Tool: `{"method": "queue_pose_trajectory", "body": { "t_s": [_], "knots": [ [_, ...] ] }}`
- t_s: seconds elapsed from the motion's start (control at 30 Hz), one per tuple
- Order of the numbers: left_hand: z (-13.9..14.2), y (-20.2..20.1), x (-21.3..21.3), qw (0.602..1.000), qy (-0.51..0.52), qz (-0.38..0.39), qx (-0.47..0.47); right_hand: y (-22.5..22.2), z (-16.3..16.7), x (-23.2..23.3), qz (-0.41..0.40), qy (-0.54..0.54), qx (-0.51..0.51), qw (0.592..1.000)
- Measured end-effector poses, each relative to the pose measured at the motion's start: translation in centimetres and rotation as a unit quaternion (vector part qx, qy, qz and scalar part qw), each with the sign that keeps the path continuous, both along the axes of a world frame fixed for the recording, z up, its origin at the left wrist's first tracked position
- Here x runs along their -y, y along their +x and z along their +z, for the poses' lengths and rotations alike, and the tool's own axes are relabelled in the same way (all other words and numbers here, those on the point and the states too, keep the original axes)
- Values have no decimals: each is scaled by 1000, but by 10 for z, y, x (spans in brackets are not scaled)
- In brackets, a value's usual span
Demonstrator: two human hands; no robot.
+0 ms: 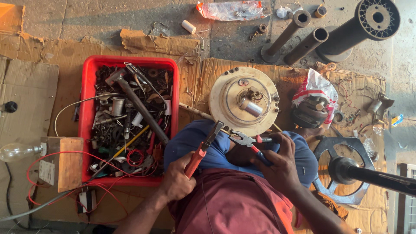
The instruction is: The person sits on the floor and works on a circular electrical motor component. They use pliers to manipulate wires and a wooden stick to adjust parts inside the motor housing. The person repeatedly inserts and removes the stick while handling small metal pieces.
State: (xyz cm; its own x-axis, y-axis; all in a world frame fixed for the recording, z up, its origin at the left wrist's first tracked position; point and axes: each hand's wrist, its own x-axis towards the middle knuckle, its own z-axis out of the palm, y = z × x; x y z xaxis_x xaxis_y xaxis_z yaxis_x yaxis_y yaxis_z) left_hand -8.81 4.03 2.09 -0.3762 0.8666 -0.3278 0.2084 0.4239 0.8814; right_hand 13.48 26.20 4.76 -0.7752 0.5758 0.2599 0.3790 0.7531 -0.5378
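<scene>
left hand point(175, 181): closed on red-handled pliers point(200, 151), tips raised | right hand point(279, 162): closed on second pliers point(251, 143), nose pointing toward the left hand | round cream motor cover point(225, 102): on cardboard just beyond both hands | red tool tray point(89, 86): beside left hand

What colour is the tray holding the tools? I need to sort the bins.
Red: the tray, seen in the head view.
</scene>
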Motion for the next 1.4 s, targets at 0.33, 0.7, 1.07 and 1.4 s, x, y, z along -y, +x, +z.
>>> {"method": "queue_pose_trajectory", "body": {
  "t_s": [0.33,0.7,1.07,1.4],
  "knots": [
    [-4,3,1,999,47,13,-10,11,-13,0,25,-93,9,995],
    [-19,2,12,997,45,-37,-41,40,-21,-68,80,-881,169,434],
    [-25,-1,17,999,19,-32,-1,111,2,-90,55,-581,472,660],
    [-40,-1,21,998,38,-45,-4,105,32,-62,41,-122,539,832]
  ]
}}
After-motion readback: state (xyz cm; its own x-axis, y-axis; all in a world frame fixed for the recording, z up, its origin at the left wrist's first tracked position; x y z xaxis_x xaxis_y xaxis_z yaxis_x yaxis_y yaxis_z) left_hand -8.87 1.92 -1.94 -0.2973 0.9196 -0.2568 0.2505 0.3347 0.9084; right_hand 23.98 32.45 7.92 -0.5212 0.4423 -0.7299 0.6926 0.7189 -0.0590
